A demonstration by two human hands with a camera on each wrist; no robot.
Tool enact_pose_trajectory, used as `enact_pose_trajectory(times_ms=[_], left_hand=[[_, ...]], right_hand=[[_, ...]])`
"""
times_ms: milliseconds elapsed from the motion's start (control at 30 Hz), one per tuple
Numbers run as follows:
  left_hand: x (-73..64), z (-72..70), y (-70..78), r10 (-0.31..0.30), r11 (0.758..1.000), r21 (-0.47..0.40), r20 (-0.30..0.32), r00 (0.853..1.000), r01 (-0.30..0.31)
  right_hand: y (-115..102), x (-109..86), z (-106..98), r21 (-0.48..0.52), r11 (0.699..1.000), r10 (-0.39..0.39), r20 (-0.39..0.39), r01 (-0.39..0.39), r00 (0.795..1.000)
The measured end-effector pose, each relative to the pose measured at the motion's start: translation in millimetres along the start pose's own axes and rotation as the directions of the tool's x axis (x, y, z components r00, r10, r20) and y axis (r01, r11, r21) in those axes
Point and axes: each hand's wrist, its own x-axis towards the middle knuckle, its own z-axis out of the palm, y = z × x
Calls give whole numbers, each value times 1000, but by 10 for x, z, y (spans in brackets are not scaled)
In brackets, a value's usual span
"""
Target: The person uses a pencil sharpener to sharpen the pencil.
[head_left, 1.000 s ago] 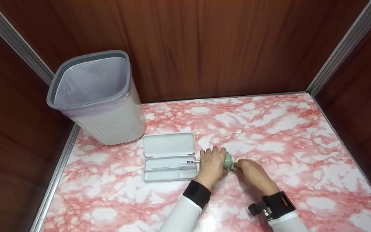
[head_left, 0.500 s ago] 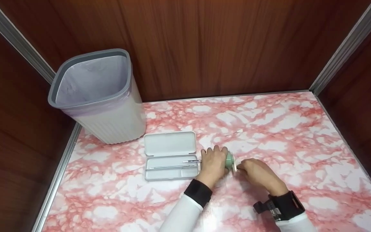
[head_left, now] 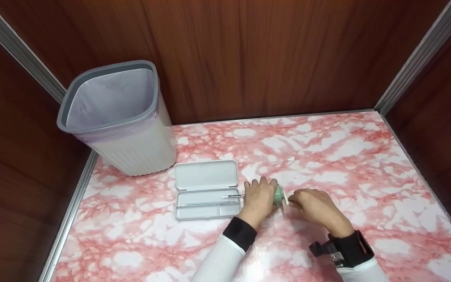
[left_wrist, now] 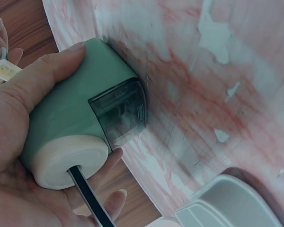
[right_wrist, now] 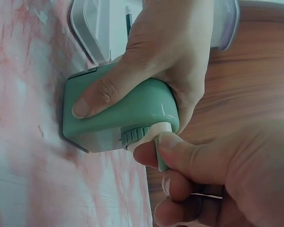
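The grey-rimmed bin [head_left: 139, 152] is lined with a lilac bag [head_left: 112, 98]; the open case [head_left: 206, 175] is divided inside. Beside it, a smoky-windowed green sharpener [left_wrist: 80, 101] — pencil [left_wrist: 92, 198] inserted — is gripped by the left hand [head_left: 258, 196], its crank handle [right_wrist: 162, 158] pinched by the right hand [head_left: 313, 203]. The marbled tabletop [head_left: 327, 156] is walled by wood-grained panels [head_left: 249, 58].

Lined bin [head_left: 143, 152], marbled tabletop [head_left: 335, 152], wood panels [head_left: 272, 58]

Bin [head_left: 141, 150] stands left; case [head_left: 206, 176] between; sharpener [head_left: 278, 195] right.
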Motion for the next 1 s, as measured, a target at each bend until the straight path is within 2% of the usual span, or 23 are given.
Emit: enact_pose_trajectory(times_ms=[400,733,1000], left_hand=[[3,-24,-6,14,1000,11,-35,999,-14],[6,-30,-26,14,1000,3,-13,1000,-14],[6,-28,-29,27,1000,5,-1,1000,-27]], right_hand=[[7,27,-41,-30,999,-15,-33,14,999],[7,77,-85,-39,999,-34,-38,32,999],[60,207,-129,-34,999,23,-47,-25,999]])
